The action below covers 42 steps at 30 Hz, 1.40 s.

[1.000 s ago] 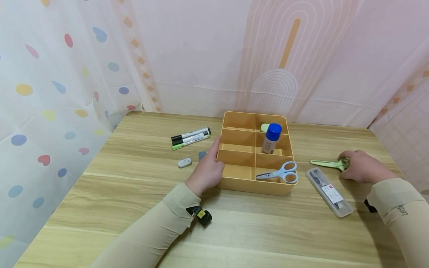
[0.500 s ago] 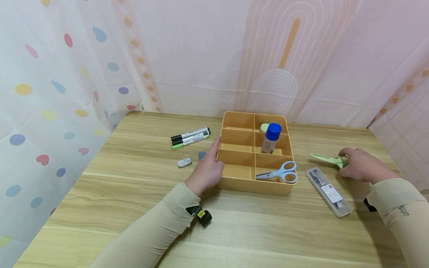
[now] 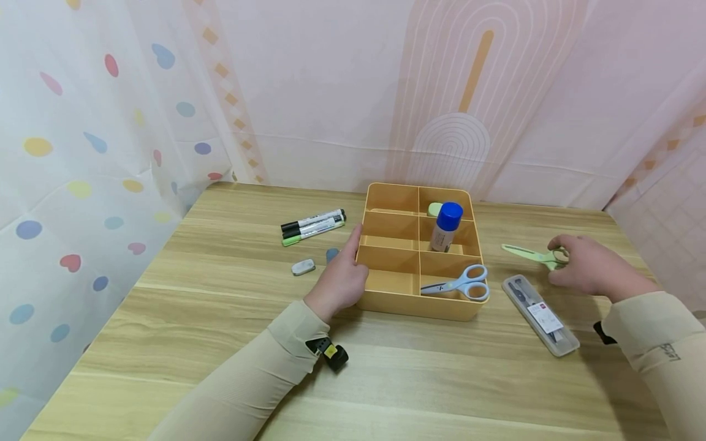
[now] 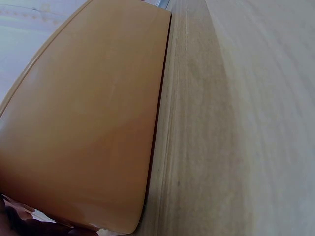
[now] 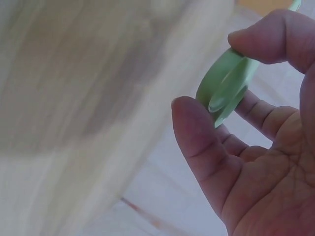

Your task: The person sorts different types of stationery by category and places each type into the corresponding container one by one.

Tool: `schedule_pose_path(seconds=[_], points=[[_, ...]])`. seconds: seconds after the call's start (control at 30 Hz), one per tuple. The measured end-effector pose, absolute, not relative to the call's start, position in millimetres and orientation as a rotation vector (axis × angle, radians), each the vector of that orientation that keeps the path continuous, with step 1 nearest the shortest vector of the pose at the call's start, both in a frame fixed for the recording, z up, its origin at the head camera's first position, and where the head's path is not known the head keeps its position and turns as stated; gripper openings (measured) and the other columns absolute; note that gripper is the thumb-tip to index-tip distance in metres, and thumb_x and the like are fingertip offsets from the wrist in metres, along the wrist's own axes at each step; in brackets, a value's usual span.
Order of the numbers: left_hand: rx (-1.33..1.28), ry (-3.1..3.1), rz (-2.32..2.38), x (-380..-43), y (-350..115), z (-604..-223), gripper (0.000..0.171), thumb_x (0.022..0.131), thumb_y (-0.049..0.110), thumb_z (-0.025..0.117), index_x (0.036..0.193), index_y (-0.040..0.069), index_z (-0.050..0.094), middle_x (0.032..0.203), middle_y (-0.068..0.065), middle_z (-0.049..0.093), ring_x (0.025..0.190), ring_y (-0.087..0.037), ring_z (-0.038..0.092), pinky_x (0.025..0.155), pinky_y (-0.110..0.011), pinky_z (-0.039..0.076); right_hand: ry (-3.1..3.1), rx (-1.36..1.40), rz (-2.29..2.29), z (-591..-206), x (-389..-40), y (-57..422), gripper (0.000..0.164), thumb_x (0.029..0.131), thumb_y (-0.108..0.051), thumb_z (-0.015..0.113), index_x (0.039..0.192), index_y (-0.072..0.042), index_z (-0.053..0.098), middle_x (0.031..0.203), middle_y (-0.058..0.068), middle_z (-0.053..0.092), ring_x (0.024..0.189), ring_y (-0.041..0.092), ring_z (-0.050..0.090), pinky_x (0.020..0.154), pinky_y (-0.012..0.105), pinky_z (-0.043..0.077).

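Note:
My right hand [image 3: 587,264] pinches the handle of light green scissors [image 3: 526,253], whose blades point left toward the box. In the right wrist view, the green handle [image 5: 226,83] sits between thumb and fingers, above the table. My left hand [image 3: 342,278] grips the left wall of an orange-yellow divided storage box [image 3: 421,308]; some of its fingers are hidden. The box's front wall [image 4: 93,108] fills much of the left wrist view. Inside the box are blue scissors [image 3: 460,284] at front right, a blue-capped glue stick [image 3: 447,228] and a pale green item [image 3: 434,209].
A clear case [image 3: 540,315] with compass-like tools lies right of the box, below the green scissors. To the left lie several marker pens [image 3: 313,228], a white eraser [image 3: 303,267] and a small blue item [image 3: 332,254] partly behind my left hand. Curtains hang behind the table.
The right hand has picked the green scissors up off the table and shifted slightly left and up with them. The left hand and the box stay where they were.

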<state>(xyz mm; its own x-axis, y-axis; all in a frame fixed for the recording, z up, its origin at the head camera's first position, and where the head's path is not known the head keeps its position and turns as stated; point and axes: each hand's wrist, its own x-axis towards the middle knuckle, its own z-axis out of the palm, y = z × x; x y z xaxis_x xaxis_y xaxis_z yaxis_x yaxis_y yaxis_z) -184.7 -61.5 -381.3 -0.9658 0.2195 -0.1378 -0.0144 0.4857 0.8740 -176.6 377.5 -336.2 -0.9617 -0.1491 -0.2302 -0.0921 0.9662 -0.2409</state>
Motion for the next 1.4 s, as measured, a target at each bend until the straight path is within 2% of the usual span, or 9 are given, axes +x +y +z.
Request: schedule_pose_path(seconds=[0.17,0.3,0.67,0.87,1.1,1.4], points=[[0.182,2.506,1.475,-184.4,-61.7,-381.1,0.082,0.1,0.001,0.038,0.171,0.028,0.007,0.176,-0.003,0.025,0.156,-0.029,0.036,0.129,-0.052,0.027,2.867,-0.205,-0.342,-327.1,-173.9,366.9,0.065,0.084,-0.019,0.074,0.136,0.012,0.052,0.098,0.018,0.067,0.079,0.026,0.057,0.072,0.046,0.051],[0.188,2.506,1.477,-184.0,-62.0,-381.1,0.083,0.1,0.001,0.038,0.171,0.028,0.007,0.176,-0.004,0.024,0.156,-0.029,0.036,0.129,-0.051,0.027,2.894,-0.235,-0.341,-319.9,-171.1,357.3,0.064,0.085,-0.021,0.075,0.136,0.01,0.054,0.101,0.019,0.067,0.08,0.026,0.057,0.073,0.045,0.051],[0.18,2.509,1.464,-184.6,-62.1,-381.1,0.083,0.1,0.003,0.038,0.171,0.03,0.007,0.176,-0.004,0.025,0.156,-0.028,0.036,0.129,-0.051,0.027,2.964,-0.337,-0.282,-304.7,-160.7,331.1,0.058,0.083,-0.025,0.079,0.131,0.003,0.062,0.112,0.022,0.07,0.093,0.031,0.063,0.082,0.053,0.054],[0.178,2.505,1.469,-184.8,-62.3,-382.1,0.083,0.1,0.002,0.038,0.171,0.03,0.007,0.176,-0.004,0.025,0.156,-0.029,0.037,0.129,-0.052,0.028,2.953,-0.336,-0.281,-298.6,-155.5,320.3,0.058,0.082,-0.024,0.078,0.133,0.0,0.062,0.118,0.025,0.066,0.092,0.03,0.06,0.08,0.048,0.052],[0.18,2.498,1.478,-185.3,-62.3,-383.0,0.083,0.099,0.002,0.038,0.171,0.031,0.007,0.175,-0.005,0.026,0.156,-0.029,0.037,0.129,-0.052,0.028,2.954,-0.35,-0.28,-293.2,-151.2,310.5,0.058,0.081,-0.025,0.078,0.132,-0.002,0.063,0.116,0.023,0.063,0.086,0.026,0.057,0.075,0.041,0.049],[0.184,2.491,1.482,-184.6,-62.4,-382.1,0.084,0.099,0.002,0.038,0.171,0.03,0.007,0.176,-0.005,0.025,0.156,-0.028,0.035,0.129,-0.051,0.027,2.951,-0.345,-0.266,-288.5,-147.5,301.2,0.059,0.079,-0.024,0.078,0.133,-0.003,0.063,0.119,0.024,0.062,0.083,0.024,0.056,0.072,0.038,0.046]])
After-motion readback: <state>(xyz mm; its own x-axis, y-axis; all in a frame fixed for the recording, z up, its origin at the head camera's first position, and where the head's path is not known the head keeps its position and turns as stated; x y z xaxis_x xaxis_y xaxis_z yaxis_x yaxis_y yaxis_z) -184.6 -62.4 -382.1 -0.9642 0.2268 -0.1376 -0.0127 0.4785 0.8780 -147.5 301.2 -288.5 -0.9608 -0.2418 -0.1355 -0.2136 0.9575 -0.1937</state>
